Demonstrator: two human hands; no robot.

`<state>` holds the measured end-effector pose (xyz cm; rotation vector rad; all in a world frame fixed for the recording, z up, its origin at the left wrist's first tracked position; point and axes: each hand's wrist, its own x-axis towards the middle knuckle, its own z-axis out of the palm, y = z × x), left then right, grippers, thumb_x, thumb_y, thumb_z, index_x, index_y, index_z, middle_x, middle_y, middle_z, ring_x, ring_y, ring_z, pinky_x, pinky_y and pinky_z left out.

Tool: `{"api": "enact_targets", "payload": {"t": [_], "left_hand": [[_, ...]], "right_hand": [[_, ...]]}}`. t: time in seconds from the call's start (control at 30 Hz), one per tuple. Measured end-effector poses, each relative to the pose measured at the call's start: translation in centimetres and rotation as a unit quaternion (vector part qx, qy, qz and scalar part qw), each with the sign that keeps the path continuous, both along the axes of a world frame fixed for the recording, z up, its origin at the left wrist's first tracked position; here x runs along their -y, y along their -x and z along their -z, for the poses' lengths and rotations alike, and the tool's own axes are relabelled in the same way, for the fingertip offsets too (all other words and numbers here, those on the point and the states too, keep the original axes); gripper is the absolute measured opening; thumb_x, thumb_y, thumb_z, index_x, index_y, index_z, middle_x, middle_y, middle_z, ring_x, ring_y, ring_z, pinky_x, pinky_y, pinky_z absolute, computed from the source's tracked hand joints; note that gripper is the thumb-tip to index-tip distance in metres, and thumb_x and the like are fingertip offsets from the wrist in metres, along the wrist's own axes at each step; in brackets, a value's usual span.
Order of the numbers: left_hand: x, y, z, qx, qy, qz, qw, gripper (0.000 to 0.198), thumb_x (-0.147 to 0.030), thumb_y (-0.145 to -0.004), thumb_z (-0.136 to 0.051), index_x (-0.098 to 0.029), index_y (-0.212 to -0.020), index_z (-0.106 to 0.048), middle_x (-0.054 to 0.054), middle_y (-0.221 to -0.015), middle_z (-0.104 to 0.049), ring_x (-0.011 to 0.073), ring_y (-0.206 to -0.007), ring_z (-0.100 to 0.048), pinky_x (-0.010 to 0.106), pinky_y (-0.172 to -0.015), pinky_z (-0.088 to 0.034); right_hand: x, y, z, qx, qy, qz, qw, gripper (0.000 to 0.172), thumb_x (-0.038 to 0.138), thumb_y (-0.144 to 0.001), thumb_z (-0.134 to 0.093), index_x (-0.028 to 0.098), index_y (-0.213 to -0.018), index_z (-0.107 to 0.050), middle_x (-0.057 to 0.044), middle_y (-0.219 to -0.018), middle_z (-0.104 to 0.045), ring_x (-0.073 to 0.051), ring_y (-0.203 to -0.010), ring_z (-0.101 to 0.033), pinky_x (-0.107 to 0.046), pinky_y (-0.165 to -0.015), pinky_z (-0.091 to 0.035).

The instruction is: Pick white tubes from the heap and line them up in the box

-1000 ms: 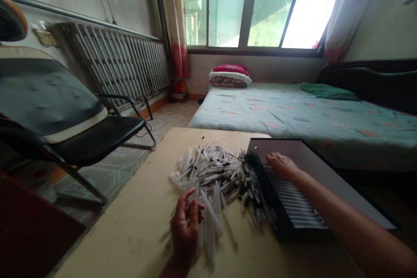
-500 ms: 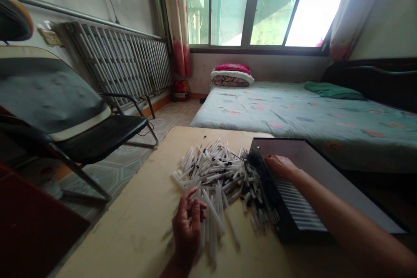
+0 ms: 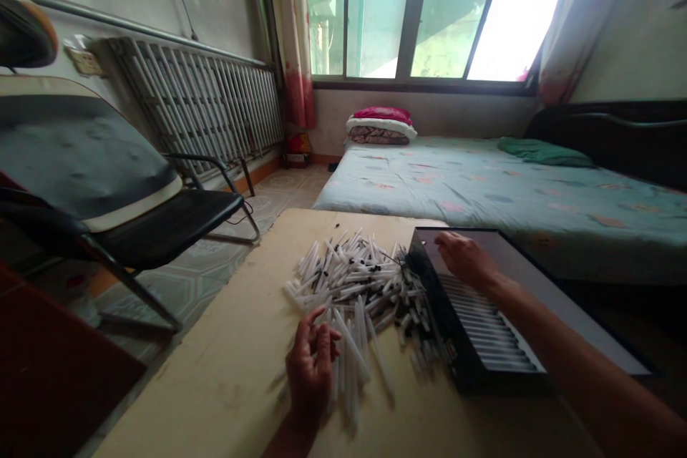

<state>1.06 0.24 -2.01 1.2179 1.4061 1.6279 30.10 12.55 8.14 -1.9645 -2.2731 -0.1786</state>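
My left hand (image 3: pixel 312 361) rests low over the table, fingers curled with the thumb against them; anything inside is hidden. Translucent white plastic tubes (image 3: pixel 351 379), like pen barrels, lie just beside it. Beyond spreads a loose pile of similar tubes (image 3: pixel 354 268) mixed with small black pieces. At the right stands a shallow black-walled box (image 3: pixel 509 383) with a pale inside. A row of tubes (image 3: pixel 491 333) lies side by side in it. My right hand (image 3: pixel 466 257) hovers over the box's far left part, fingers bent downward and blurred; whether they hold anything does not show.
The pale table (image 3: pixel 215 365) has a worn left edge. A bed (image 3: pixel 429 175) with folded bedding (image 3: pixel 380 125) stands behind it. To the left are a black chair (image 3: pixel 177 222) and a slatted metal frame (image 3: pixel 204 96) against the wall.
My right hand has risen slightly from inside the box's left side, and more of the tube row shows beneath it. My left hand has barely moved.
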Motion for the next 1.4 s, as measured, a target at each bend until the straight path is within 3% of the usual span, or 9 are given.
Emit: {"api": "enact_targets", "payload": {"t": [0.1,0.17,0.33,0.5,0.67,0.87,1.0,1.2,1.4], "left_hand": [[0.0,0.0,0.2,-0.005,0.001,0.004,1.0,0.032,-0.036,-0.085,-0.049,-0.018,-0.111,-0.052,0.0,-0.064,-0.063,0.0134,-0.049,-0.058,0.025,-0.05,-0.049],[0.0,0.0,0.2,-0.013,0.0,0.008,1.0,0.031,-0.035,-0.084,-0.05,-0.018,-0.11,-0.053,0.0,-0.064,-0.063,0.0135,-0.049,-0.058,0.025,-0.05,-0.049],[0.3,-0.2,-0.3,-0.048,-0.008,0.022,0.999,0.024,-0.033,-0.083,-0.052,-0.019,-0.101,-0.059,0.0,-0.062,-0.063,0.0138,-0.049,-0.058,0.024,-0.051,-0.048],[0.5,-0.1,-0.4,-0.071,-0.01,0.062,0.996,0.018,-0.029,-0.079,-0.058,-0.02,-0.093,-0.065,0.002,-0.062,-0.066,0.0152,-0.054,-0.061,0.023,-0.055,-0.049],[0.4,0.0,0.0,-0.073,-0.002,0.12,0.99,0.014,-0.028,-0.077,-0.062,-0.02,-0.086,-0.068,0.002,-0.064,-0.065,0.0138,-0.053,-0.06,0.022,-0.053,-0.048],[0.4,-0.7,-0.4,0.057,0.064,0.232,0.969,0.026,-0.032,-0.075,-0.065,-0.018,-0.097,-0.064,0.0,-0.068,-0.062,0.0073,-0.043,-0.051,0.018,-0.041,-0.041],[0.0,-0.5,-1.0,0.141,0.082,0.214,0.963,0.022,-0.038,-0.076,-0.063,-0.016,-0.076,-0.059,-0.003,-0.058,-0.057,0.0065,-0.039,-0.047,0.017,-0.034,-0.037],[-0.6,-0.1,-1.1,0.181,0.072,0.105,0.975,0.03,-0.045,-0.076,-0.059,-0.018,-0.072,-0.05,-0.002,-0.059,-0.062,0.0077,-0.034,-0.049,0.018,-0.03,-0.036],[-0.6,0.0,-1.2,0.206,0.072,0.097,0.971,0.029,-0.047,-0.08,-0.054,-0.018,-0.079,-0.048,-0.002,-0.054,-0.063,0.0088,-0.033,-0.049,0.017,-0.029,-0.035]], "right_hand": [[4.4,3.5,-1.9,-0.088,-0.079,-0.048,0.992,0.022,0.024,-0.093,-0.035,0.018,-0.097,-0.056,-0.007,-0.093,-0.063,-0.018,-0.082,-0.059,-0.026,-0.071,-0.038],[7.8,6.3,-1.6,-0.176,-0.093,-0.097,0.975,0.019,0.025,-0.092,-0.037,0.02,-0.088,-0.055,-0.004,-0.084,-0.063,-0.017,-0.075,-0.059,-0.025,-0.068,-0.038],[13.9,11.5,4.6,-0.178,0.041,-0.073,0.98,0.004,0.019,-0.084,-0.051,0.02,-0.082,-0.053,-0.002,-0.076,-0.064,-0.017,-0.067,-0.061,-0.024,-0.059,-0.038],[15.4,12.7,9.8,-0.167,0.063,-0.027,0.984,0.004,0.015,-0.08,-0.052,0.018,-0.082,-0.052,-0.005,-0.08,-0.065,-0.021,-0.072,-0.063,-0.026,-0.059,-0.039],[15.6,12.2,9.5,-0.266,0.049,-0.003,0.963,0.009,0.019,-0.084,-0.048,0.02,-0.076,-0.047,-0.001,-0.07,-0.06,-0.016,-0.064,-0.06,-0.023,-0.058,-0.039],[16.0,14.4,6.5,-0.316,0.012,-0.098,0.944,0.011,0.025,-0.088,-0.047,0.02,-0.079,-0.05,-0.001,-0.076,-0.058,-0.014,-0.065,-0.056,-0.022,-0.058,-0.038],[14.4,15.0,5.6,-0.298,0.018,-0.14,0.944,0.013,0.025,-0.09,-0.046,0.021,-0.08,-0.053,-0.001,-0.078,-0.059,-0.013,-0.068,-0.057,-0.021,-0.061,-0.038],[7.7,12.1,6.7,-0.141,-0.071,0.088,0.983,0.013,0.01,-0.084,-0.046,0.017,-0.09,-0.055,-0.008,-0.092,-0.059,-0.019,-0.085,-0.058,-0.024,-0.07,-0.039],[4.5,11.5,8.3,-0.105,-0.068,0.131,0.983,0.015,0.006,-0.082,-0.044,0.014,-0.083,-0.057,-0.01,-0.083,-0.059,-0.02,-0.071,-0.059,-0.026,-0.057,-0.036]]}}
